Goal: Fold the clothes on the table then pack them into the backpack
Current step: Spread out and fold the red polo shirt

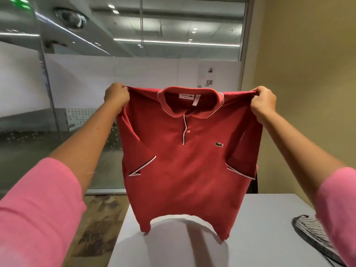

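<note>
Pink sleeves (38, 205) frame the red polo shirt (185, 170), hanging above the white table (260, 237) — left hand (116, 95) and right hand (263, 102) each pinch a shoulder. Best lowered flat, front down — sleeves spread.

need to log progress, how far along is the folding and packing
Nothing looks folded or packed yet. In hand: the left hand and right hand hold the red polo shirt up by its shoulders above the white table. Left: folding it, the striped garment, then packing; no backpack visible.
</note>
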